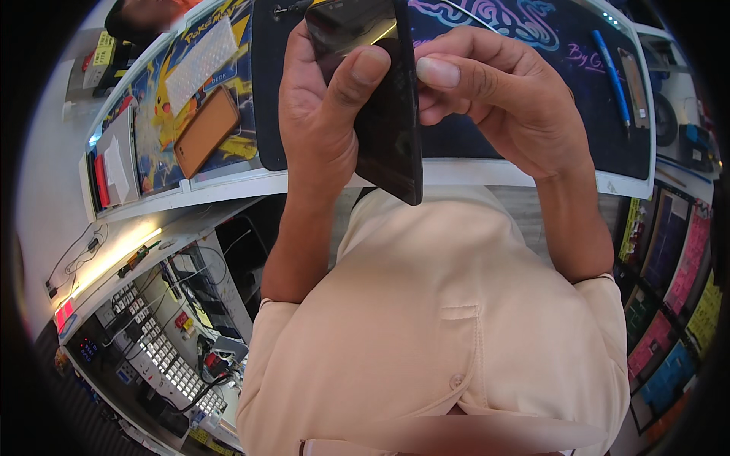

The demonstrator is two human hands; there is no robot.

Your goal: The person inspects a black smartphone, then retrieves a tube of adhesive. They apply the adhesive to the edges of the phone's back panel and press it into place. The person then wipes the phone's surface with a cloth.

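Note:
My left hand (319,99) grips a dark phone (384,137) upright and tilted, its thumb across the glossy face. My right hand (502,99) is closed at the phone's right edge, thumb and fingertips pressed there; whatever is between them is hidden. Below the phone is a dark mat (623,152) on a white-edged counter (532,173). To the left lie a brown phone case (205,129) and a piece of bubble wrap (199,64) on a yellow and blue mat (243,148).
A blue pen (608,72) and a slim metal piece (633,91) lie at the right. Papers (118,163) sit at the far left. A person (129,19) is at the upper left. Below left is a shelf with a white keyboard (156,342); colourful packages (688,258) fill a rack at right.

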